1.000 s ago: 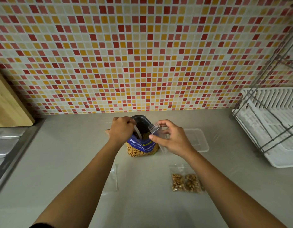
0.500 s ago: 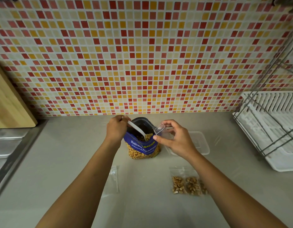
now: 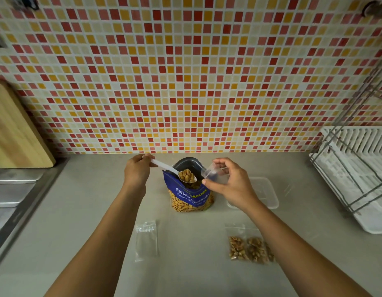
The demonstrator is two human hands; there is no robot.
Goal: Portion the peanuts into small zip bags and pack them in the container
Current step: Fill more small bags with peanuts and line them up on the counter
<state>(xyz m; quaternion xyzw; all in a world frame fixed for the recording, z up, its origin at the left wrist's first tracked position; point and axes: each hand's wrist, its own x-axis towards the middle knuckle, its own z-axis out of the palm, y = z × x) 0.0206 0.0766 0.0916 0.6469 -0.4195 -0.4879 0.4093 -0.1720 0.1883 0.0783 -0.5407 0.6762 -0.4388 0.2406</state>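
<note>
The left hand point(image 3: 136, 175), grip pinched on a white plastic spoon point(image 3: 164, 166), held peanuts point(image 3: 187, 175) over the upright blue peanut bag point(image 3: 189, 195). The right hand point(image 3: 226, 185), grip pinched on a clear zip bag point(image 3: 214, 175), hung just right of it, near the clear rectangular container point(image 3: 268, 196)

"Salted Peanuts" on peanut bag point(image 3: 189, 195)

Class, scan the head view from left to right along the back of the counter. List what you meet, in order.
wooden cutting board → left hand gripping the spoon → peanut bag → right hand pinching a small zip bag → clear container → white dish rack
</note>
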